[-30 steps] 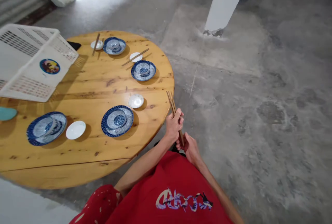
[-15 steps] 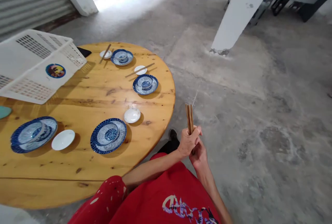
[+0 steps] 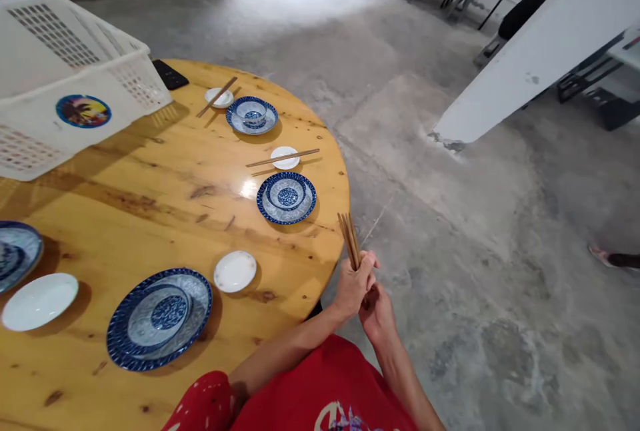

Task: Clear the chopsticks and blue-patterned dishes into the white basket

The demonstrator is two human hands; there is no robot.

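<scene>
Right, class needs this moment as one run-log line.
left grip: around chopsticks; right grip: at their lower ends; table: blue plates, white dishes, basket

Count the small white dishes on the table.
4: a far dish and a middle dish, each with chopsticks across it; a right dish and a left dish flanking the nearest blue plate. The basket may hide more.

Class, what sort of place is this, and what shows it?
Probably a simple eatery or communal dining space: a wooden table set with blue-patterned plates, chopsticks resting on small dishes, and a bare concrete floor.
</scene>
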